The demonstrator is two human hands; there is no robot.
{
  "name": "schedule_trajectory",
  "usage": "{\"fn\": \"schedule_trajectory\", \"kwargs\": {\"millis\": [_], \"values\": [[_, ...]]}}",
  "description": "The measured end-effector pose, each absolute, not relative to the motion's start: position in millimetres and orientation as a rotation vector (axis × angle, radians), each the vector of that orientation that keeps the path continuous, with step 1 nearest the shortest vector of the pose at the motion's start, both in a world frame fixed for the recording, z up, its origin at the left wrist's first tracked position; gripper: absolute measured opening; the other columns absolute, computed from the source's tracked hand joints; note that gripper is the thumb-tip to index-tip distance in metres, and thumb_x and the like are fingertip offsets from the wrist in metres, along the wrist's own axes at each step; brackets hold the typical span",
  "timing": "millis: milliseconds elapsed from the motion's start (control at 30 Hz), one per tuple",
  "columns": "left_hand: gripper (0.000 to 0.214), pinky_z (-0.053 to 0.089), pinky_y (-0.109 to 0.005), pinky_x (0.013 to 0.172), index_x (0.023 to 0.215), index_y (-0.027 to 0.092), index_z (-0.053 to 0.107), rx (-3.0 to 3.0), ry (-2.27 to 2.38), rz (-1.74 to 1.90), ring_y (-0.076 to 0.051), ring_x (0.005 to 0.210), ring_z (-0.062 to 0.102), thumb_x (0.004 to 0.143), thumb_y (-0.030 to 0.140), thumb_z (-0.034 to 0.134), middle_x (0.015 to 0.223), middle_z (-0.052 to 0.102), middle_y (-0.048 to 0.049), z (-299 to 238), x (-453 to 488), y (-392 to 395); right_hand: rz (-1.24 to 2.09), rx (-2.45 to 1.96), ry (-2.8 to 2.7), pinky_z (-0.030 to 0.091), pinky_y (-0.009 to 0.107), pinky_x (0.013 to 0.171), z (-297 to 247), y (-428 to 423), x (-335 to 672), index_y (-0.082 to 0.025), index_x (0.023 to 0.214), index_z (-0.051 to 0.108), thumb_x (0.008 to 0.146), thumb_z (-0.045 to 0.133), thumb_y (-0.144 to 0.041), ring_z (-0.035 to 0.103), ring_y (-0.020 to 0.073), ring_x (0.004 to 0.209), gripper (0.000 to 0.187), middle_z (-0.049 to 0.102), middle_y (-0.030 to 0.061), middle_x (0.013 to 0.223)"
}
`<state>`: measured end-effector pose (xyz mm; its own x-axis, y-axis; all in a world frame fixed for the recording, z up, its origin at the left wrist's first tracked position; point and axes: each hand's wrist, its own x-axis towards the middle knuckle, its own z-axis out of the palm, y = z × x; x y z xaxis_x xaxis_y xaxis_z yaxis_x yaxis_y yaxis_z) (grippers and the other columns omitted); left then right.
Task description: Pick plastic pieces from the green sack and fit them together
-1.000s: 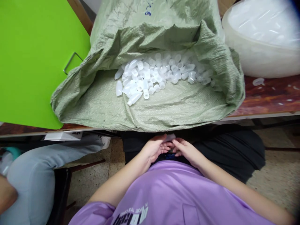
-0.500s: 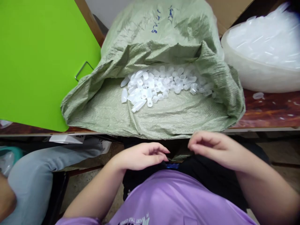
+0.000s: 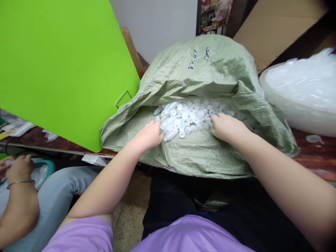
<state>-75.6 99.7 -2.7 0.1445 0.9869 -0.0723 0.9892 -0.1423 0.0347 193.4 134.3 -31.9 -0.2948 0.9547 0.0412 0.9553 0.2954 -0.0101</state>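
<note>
A green woven sack [image 3: 199, 157] lies open on the table edge with a heap of small translucent plastic caps [image 3: 189, 113] inside its mouth. My left hand [image 3: 149, 134] reaches into the sack and rests at the left edge of the heap, fingers curled over some caps. My right hand [image 3: 225, 126] sits at the right edge of the heap, knuckles up, fingertips curled down among the caps. What either hand grips is hidden under the fingers.
A bright green board [image 3: 60, 66] stands at the left. A white tub [image 3: 296, 112] covered with clear film sits at the right, a loose cap [image 3: 313, 138] beside it. Another person's hand [image 3: 18, 169] with a bangle works at the lower left. Cardboard [image 3: 275, 24] leans behind.
Both hands rose from my lap and reached forward into the sack, onto the heap of caps. The view tilted upward.
</note>
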Motion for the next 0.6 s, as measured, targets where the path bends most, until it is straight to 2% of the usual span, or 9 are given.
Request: {"fn": "schedule_trajectory", "kwargs": {"millis": [100, 233, 367, 433, 500, 600], "values": [[0.041, 0.038, -0.035, 0.094, 0.12, 0.015, 0.05, 2.144, 2.102, 0.09, -0.027, 0.114, 0.05, 0.083, 0.03, 0.041, 0.125, 0.052, -0.0152, -2, -88, 136, -0.006, -1.894, -2.518, 0.04, 0.033, 0.058, -35, 123, 198, -0.011, 0.087, 0.059, 0.079, 0.046, -0.032, 0.059, 0.0275, 0.075, 0.026, 0.062, 0.016, 0.084], [0.04, 0.036, -0.028, 0.095, 0.12, 0.016, 0.05, 1.993, 2.063, 0.3, -0.021, 0.115, 0.05, 0.083, 0.027, 0.041, 0.128, 0.053, -0.0105, 3, -87, 185, 0.087, -1.764, -2.444, 0.041, 0.032, 0.058, -46, 92, 205, -0.017, 0.079, 0.056, 0.081, 0.043, -0.041, 0.06, 0.0235, 0.071, 0.028, 0.062, 0.0089, 0.078], [0.042, 0.041, -0.024, 0.088, 0.119, 0.016, 0.051, 1.952, 2.025, 0.351, -0.019, 0.106, 0.056, 0.083, 0.037, 0.043, 0.121, 0.058, -0.0085, 10, -72, 218, 0.286, -1.57, -2.204, 0.045, 0.03, 0.064, -63, 64, 206, -0.018, 0.091, 0.057, 0.083, 0.042, -0.043, 0.061, 0.02, 0.076, 0.03, 0.064, 0.0068, 0.084], [0.053, 0.043, -0.025, 0.085, 0.122, 0.017, 0.048, 1.922, 1.973, 0.326, -0.02, 0.105, 0.057, 0.078, 0.047, 0.048, 0.123, 0.057, -0.0091, 13, -64, 229, 0.331, -1.507, -2.126, 0.047, 0.031, 0.072, -70, 56, 205, -0.018, 0.099, 0.056, 0.085, 0.041, -0.043, 0.061, 0.0203, 0.085, 0.032, 0.065, 0.0077, 0.093], [0.073, 0.041, -0.027, 0.088, 0.133, 0.018, 0.037, 1.901, 1.912, 0.271, -0.024, 0.114, 0.051, 0.072, 0.054, 0.054, 0.133, 0.049, -0.0107, 16, -56, 236, 0.344, -1.485, -2.1, 0.047, 0.032, 0.079, -75, 54, 205, -0.019, 0.102, 0.056, 0.087, 0.041, -0.042, 0.06, 0.0207, 0.091, 0.032, 0.064, 0.0079, 0.099], [0.097, 0.03, -0.032, 0.101, 0.143, 0.018, 0.015, 1.941, 1.89, 0.22, -0.03, 0.131, 0.03, 0.066, 0.056, 0.059, 0.147, 0.026, -0.0141, 22, -46, 246, 0.369, -1.489, -2.081, 0.047, 0.033, 0.08, -76, 54, 205, -0.02, 0.101, 0.056, 0.087, 0.04, -0.043, 0.06, 0.0209, 0.093, 0.032, 0.064, 0.0072, 0.099]]}}
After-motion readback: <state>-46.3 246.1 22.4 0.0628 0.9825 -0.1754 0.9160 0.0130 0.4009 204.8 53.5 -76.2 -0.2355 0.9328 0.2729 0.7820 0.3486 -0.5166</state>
